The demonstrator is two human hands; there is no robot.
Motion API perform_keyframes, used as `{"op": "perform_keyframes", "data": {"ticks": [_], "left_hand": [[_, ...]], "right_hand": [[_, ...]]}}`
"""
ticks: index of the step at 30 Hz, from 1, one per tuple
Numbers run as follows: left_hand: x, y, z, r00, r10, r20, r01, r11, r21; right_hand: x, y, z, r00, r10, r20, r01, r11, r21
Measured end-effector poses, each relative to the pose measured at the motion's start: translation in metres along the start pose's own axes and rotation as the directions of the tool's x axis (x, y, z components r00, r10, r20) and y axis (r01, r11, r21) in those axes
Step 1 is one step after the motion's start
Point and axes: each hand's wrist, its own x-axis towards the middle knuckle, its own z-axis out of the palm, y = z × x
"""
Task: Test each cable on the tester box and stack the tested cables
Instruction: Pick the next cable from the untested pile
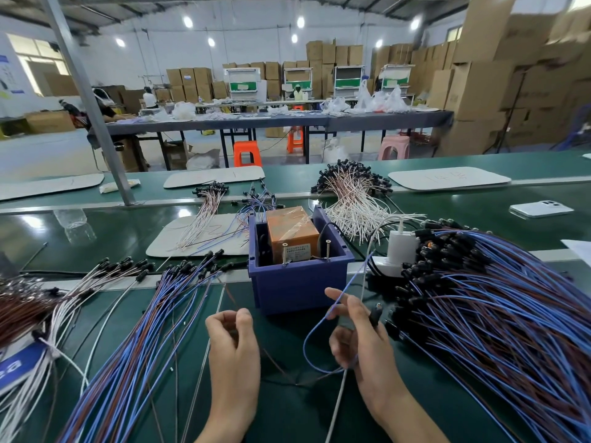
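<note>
The tester box (pixel 299 284) is a blue plastic bin holding an orange unit, with two upright screws at its front rim. It stands just beyond my hands. My left hand (pixel 235 340) pinches the thin brown wire end of a cable in front of the box. My right hand (pixel 358 334) holds the same cable's black connector (pixel 374 313), and its blue wire (pixel 315 330) loops between the hands. A spread stack of blue-and-brown cables (pixel 137 340) lies to the left. A big heap of like cables (pixel 499 298) lies to the right.
White-and-brown cable bundles (pixel 351 199) lie behind the box, and more (pixel 28 308) at far left. A white plug adapter (pixel 398 247) stands right of the box. A phone (pixel 540 208) rests at the far right. A metal post (pixel 96 123) rises at left.
</note>
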Motion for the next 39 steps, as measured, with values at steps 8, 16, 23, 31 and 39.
{"op": "perform_keyframes", "data": {"ticks": [8,16,23,31,39], "left_hand": [[-0.007,-0.001,-0.005,0.896,0.435,0.086,-0.443,0.874,0.197],[-0.033,0.022,0.016,0.361,0.753,0.549,-0.932,0.300,0.202],[-0.042,0.088,0.030,0.360,0.757,0.545,-0.920,0.385,0.074],[-0.031,0.195,0.043,0.707,0.598,0.378,-0.481,0.798,-0.363],[-0.010,0.232,0.079,0.808,0.450,0.380,-0.262,0.853,-0.452]], "right_hand": [[-0.002,-0.003,0.001,1.000,0.021,0.022,-0.022,0.999,0.040],[-0.020,-0.040,0.015,0.983,-0.185,0.008,0.183,0.967,-0.175],[-0.030,-0.114,0.027,0.903,-0.370,0.217,0.413,0.886,-0.211],[-0.031,-0.158,0.007,0.918,-0.353,0.181,0.362,0.932,-0.014],[-0.045,-0.188,-0.065,0.954,-0.298,-0.023,0.278,0.914,-0.297]]}}
